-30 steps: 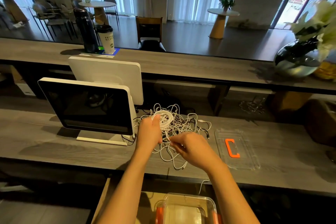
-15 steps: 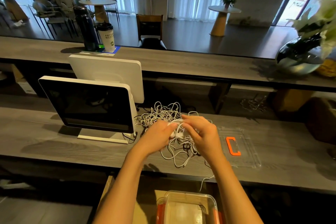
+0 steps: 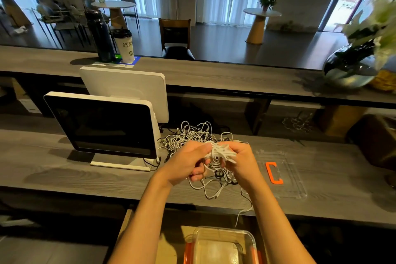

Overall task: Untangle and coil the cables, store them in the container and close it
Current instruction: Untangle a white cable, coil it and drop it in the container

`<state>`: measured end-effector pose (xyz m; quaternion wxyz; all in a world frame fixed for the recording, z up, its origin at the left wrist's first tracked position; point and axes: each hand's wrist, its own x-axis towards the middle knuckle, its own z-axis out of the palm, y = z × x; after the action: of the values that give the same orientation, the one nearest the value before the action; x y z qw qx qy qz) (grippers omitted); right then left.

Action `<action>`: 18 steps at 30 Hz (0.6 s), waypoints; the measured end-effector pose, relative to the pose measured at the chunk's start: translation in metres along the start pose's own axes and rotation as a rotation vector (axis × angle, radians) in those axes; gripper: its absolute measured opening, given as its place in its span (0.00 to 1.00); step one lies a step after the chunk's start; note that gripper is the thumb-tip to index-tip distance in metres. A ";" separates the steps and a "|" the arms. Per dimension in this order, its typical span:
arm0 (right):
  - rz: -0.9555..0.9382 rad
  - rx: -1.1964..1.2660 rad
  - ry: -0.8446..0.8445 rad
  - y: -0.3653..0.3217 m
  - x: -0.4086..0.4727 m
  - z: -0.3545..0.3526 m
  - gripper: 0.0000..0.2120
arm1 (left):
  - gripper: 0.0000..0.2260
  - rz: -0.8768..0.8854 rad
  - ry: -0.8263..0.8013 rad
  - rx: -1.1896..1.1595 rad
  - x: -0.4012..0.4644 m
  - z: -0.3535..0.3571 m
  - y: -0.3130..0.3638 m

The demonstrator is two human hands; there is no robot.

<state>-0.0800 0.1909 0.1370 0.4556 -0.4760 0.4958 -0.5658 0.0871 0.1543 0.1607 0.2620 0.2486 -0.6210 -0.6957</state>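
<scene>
A tangle of white cables (image 3: 190, 135) lies on the grey wooden counter (image 3: 64, 173), with loose strands trailing toward the front edge. My left hand (image 3: 188, 162) and my right hand (image 3: 241, 159) both grip a bunched white cable coil (image 3: 221, 151) held between them, just above the tangle. One cable end hangs over the counter's front edge. The clear container (image 3: 222, 246) with orange clips sits open below the counter. Its clear lid (image 3: 280, 173) with an orange latch lies flat on the counter to the right.
A white point-of-sale screen (image 3: 102, 126) stands left of the tangle, its own dark leads at its base. On the raised back ledge are a dark bottle (image 3: 100, 36), a paper cup (image 3: 124, 45) and, at right, a glass vase with flowers (image 3: 353, 66).
My right hand has moved up from the front strands to meet my left hand. Both hands have shifted right and now hold the coil together above the tangle.
</scene>
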 end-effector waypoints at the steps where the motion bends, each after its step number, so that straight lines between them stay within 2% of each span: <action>1: 0.006 -0.019 -0.016 0.004 0.000 0.003 0.18 | 0.18 0.031 0.040 -0.035 0.001 0.000 -0.003; 5: -0.007 -0.145 -0.090 0.012 -0.002 0.015 0.16 | 0.18 0.050 0.340 -0.130 0.009 0.002 -0.010; 7: -0.017 -0.273 -0.172 0.013 -0.004 0.018 0.17 | 0.18 0.026 0.505 -0.052 0.012 0.003 -0.008; 11: -0.059 -0.575 -0.291 0.013 -0.010 0.027 0.13 | 0.20 -0.036 0.757 0.220 0.022 -0.006 -0.013; 14: -0.100 -0.783 -0.379 0.006 -0.012 0.027 0.09 | 0.21 -0.035 0.832 0.561 0.024 -0.010 -0.019; 18: -0.176 -1.040 -0.391 -0.003 -0.010 0.022 0.07 | 0.23 -0.103 0.801 0.774 0.026 -0.017 -0.026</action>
<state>-0.0573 0.1981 0.1402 0.1955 -0.7734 0.5743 -0.1840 0.0774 0.1269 0.1328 0.3327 0.6014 -0.6701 -0.2803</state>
